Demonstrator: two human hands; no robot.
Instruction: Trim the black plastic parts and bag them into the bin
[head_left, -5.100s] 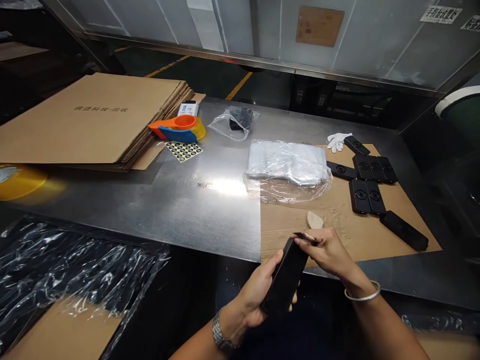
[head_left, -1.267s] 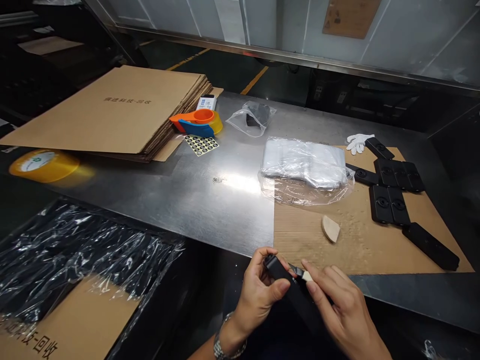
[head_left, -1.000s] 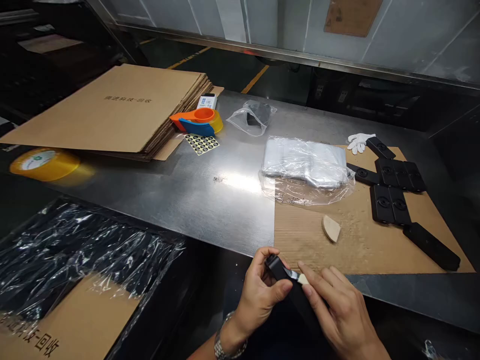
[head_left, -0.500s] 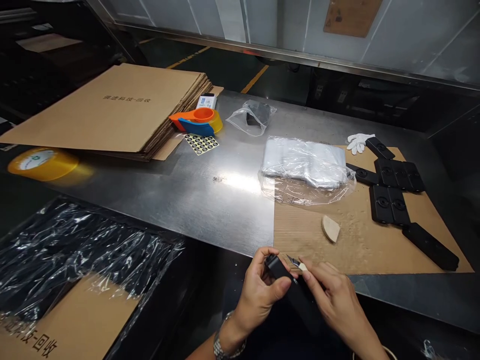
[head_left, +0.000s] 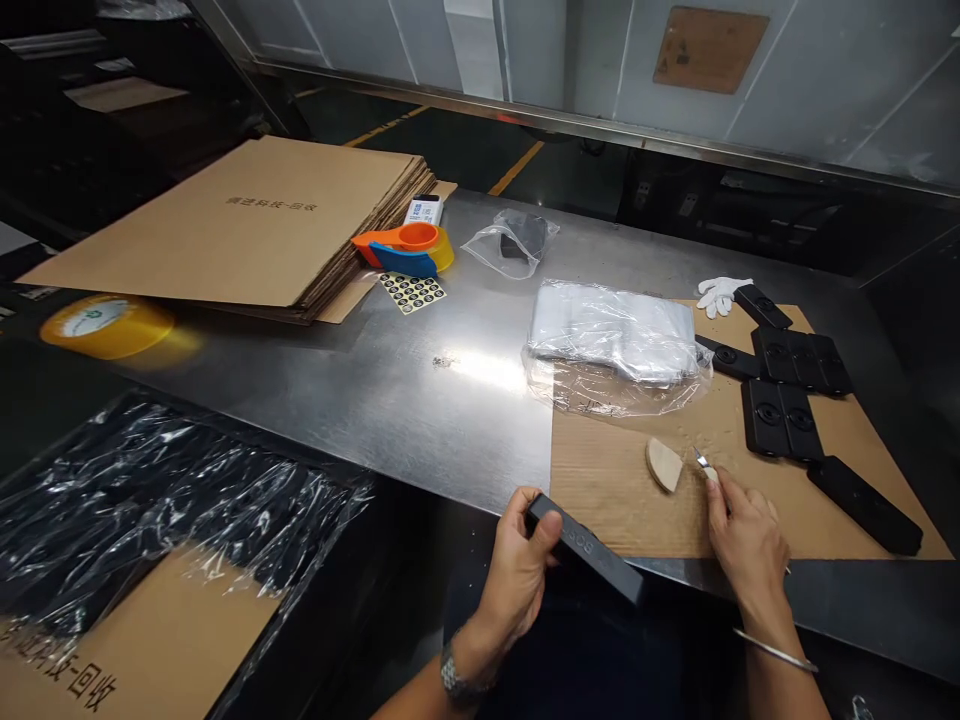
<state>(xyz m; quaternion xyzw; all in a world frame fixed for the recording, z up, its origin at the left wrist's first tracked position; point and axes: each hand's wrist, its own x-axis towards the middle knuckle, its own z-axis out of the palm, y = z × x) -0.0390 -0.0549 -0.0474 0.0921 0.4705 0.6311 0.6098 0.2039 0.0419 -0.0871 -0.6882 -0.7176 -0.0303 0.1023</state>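
Knife (head_left: 705, 465) moved away from black block (head_left: 591, 555), pinched by right hand (head_left: 750, 538) over cardboard (head_left: 607, 480), left hand (head_left: 516, 565) clasping block.

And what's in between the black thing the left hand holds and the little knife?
A pale wedge, lying on the brown cardboard. The head view shows it between the black block and the knife.
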